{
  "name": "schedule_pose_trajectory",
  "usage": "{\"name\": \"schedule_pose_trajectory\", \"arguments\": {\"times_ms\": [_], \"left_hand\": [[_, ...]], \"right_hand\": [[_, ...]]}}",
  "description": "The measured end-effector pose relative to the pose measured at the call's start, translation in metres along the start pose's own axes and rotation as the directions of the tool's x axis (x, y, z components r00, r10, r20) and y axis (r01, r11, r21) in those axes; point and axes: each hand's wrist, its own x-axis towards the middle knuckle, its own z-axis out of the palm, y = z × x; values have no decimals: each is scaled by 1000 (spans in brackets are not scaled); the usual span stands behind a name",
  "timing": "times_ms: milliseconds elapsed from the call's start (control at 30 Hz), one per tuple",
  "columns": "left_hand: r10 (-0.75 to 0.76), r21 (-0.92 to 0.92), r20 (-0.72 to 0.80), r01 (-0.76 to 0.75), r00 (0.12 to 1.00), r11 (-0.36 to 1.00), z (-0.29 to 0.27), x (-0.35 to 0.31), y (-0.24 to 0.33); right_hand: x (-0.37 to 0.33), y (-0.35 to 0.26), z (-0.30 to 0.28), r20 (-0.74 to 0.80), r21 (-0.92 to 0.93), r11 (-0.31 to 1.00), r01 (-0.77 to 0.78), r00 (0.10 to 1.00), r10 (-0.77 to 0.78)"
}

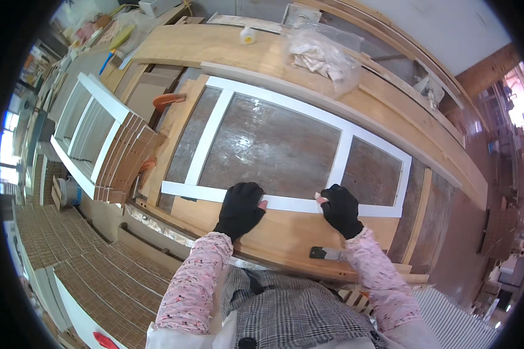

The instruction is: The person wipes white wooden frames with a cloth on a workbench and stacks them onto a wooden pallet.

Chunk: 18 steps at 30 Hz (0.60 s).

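Observation:
A white wooden frame [288,202] with two crossbars lies flat on the workbench in front of me. My left hand [240,210], in a black glove with a bare thumb tip, is closed over its near rail, left of the middle. Further right along this rail is my right hand [340,212], gloved likewise, with its fingers curled. A small pale piece shows by its thumb, too little of it to name. Below the right hand, a putty knife [326,253] with a dark handle lies on the bare wooden board [285,230].
Several white frames [108,142] stand stacked at the left. Orange clamps [169,101] sit beside the bench's left board. Along the back are a long plank [215,49], a small white bottle [247,36] and a clear plastic bag [323,58]. Brown-patterned strips [93,256] are piled lower left.

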Motion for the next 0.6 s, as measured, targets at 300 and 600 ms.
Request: {"name": "schedule_pose_trajectory", "arguments": {"times_ms": [300,600], "left_hand": [[-9,-5,14,9,1000,1000,-3,-3,-1],[-29,47,39,28,999,998,-1,5,0]], "right_hand": [[-25,17,5,-148,48,999,-14,989,21],[-11,8,9,-157,129,991,36,987,-16]]}}
